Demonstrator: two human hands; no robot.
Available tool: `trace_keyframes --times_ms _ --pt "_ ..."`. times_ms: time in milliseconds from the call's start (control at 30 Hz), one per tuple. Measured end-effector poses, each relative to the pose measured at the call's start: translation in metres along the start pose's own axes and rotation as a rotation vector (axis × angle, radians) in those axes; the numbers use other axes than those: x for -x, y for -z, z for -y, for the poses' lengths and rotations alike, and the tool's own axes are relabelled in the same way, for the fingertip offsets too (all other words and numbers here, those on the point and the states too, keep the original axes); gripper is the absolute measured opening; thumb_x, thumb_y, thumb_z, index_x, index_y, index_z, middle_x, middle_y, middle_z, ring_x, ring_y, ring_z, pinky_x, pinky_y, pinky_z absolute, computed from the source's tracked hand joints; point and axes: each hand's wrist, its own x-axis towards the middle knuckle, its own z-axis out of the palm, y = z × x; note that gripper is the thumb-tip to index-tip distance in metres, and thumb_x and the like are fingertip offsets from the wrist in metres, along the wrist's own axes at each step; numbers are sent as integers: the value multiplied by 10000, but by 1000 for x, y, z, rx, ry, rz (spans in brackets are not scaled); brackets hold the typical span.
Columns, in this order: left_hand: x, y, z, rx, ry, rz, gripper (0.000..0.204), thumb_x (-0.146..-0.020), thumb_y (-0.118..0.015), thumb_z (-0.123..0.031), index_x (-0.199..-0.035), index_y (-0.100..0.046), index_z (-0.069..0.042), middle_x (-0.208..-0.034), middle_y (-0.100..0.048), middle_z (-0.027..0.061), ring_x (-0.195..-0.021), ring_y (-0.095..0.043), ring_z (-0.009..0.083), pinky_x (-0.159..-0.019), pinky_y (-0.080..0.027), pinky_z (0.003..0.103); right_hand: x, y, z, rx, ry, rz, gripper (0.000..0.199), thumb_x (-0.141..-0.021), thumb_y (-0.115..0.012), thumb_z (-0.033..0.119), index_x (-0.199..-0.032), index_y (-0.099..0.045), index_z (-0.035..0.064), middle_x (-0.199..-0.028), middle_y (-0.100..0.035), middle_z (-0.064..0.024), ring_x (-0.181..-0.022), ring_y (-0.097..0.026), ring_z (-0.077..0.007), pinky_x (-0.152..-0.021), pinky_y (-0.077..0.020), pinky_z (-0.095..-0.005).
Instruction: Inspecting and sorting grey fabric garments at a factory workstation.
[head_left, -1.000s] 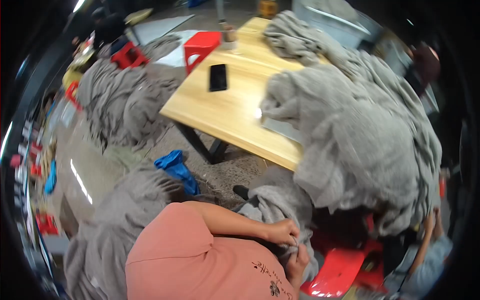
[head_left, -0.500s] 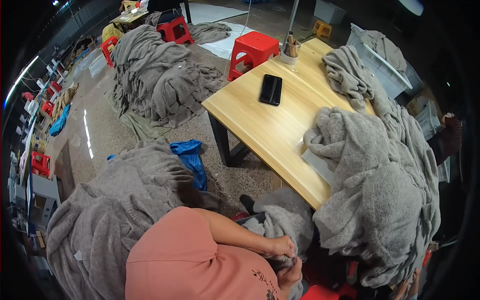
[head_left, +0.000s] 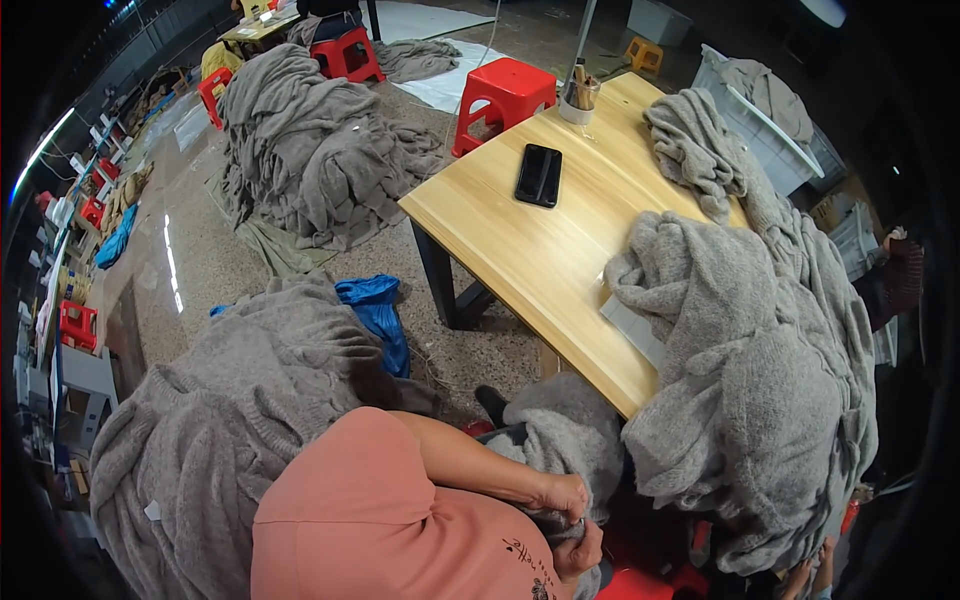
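Observation:
My left hand (head_left: 565, 495) and my right hand (head_left: 583, 552) are close together at the lower middle, both pinching a grey knitted garment (head_left: 560, 440) that lies in my lap. My left forearm runs from my salmon-coloured sleeve to that hand. The garment hangs down toward the floor beside the wooden table (head_left: 520, 250). A large heap of the same grey knitwear (head_left: 760, 370) drapes over the table's near right end, just beyond my hands. My right fingers are partly hidden by the fabric.
A black phone (head_left: 538, 175) and a cup of pens (head_left: 578, 100) sit on the table. Grey knit piles lie on the floor at left (head_left: 240, 420) and further back (head_left: 310, 150). Also around: a blue cloth (head_left: 375, 310), red stools (head_left: 505, 95), a white crate (head_left: 770, 130).
The view has swung, so the table and piles sit lower and more to the right. Both hands stay together on the grey garment in my lap.

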Motion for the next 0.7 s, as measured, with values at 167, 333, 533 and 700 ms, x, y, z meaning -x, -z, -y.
trace_keyframes --times_ms 167,333,533,700 --pt "-2 1 3 114 -26 -19 44 -654 -606 -29 -644 -565 -17 -600 -531 -6 -550 -455 65 -503 -342 189 -5 6 -2 45 40 -84 339 -560 -414 -105 -867 -528 -20 -807 -529 -164 -691 -528 -308 -610 -442 -361" --pt "-2 -1 7 60 -81 -73 57 -698 -601 -56 -658 -577 -23 -607 -535 -14 -574 -453 56 -530 -349 187 -5 6 -1 142 89 4 295 -559 -415 -106 -823 -523 -33 -760 -521 -160 -669 -517 -303 -599 -440 -363" --pt "-2 -4 11 36 -52 -132 67 -702 -599 -57 -649 -585 -18 -603 -543 -9 -574 -454 54 -531 -352 187 -1 6 0 157 146 -41 285 -550 -442 -91 -818 -525 -40 -748 -522 -162 -656 -513 -310 -583 -433 -368" --pt "-4 -4 13 56 -123 -135 58 -693 -597 -36 -657 -597 10 -614 -569 24 -571 -484 71 -539 -378 195 -2 4 1 149 160 -18 261 -562 -466 -68 -814 -524 -37 -727 -518 -164 -632 -503 -314 -569 -423 -373"
